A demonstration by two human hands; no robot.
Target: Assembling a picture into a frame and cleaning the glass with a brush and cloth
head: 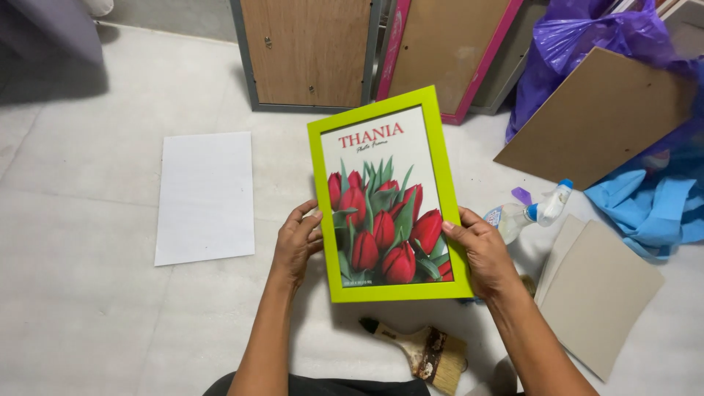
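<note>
I hold a lime-green picture frame (pixel 386 196) upright over the pale floor, its insert showing red tulips on white. My left hand (pixel 296 244) grips the frame's lower left edge, fingers curled round its side. My right hand (pixel 482 250) grips the lower right edge, thumb on the front of the green border. Below the frame a wide paintbrush (pixel 424 352) with a wooden handle lies on the floor between my forearms.
A white sheet (pixel 205 195) lies flat at the left. Frame backs (pixel 308 53) lean against the wall behind. At right lie a spray bottle (pixel 529 212), grey cardboard sheets (pixel 598 293), a brown board (pixel 598 117), blue cloth (pixel 653 209) and a purple bag (pixel 587 37).
</note>
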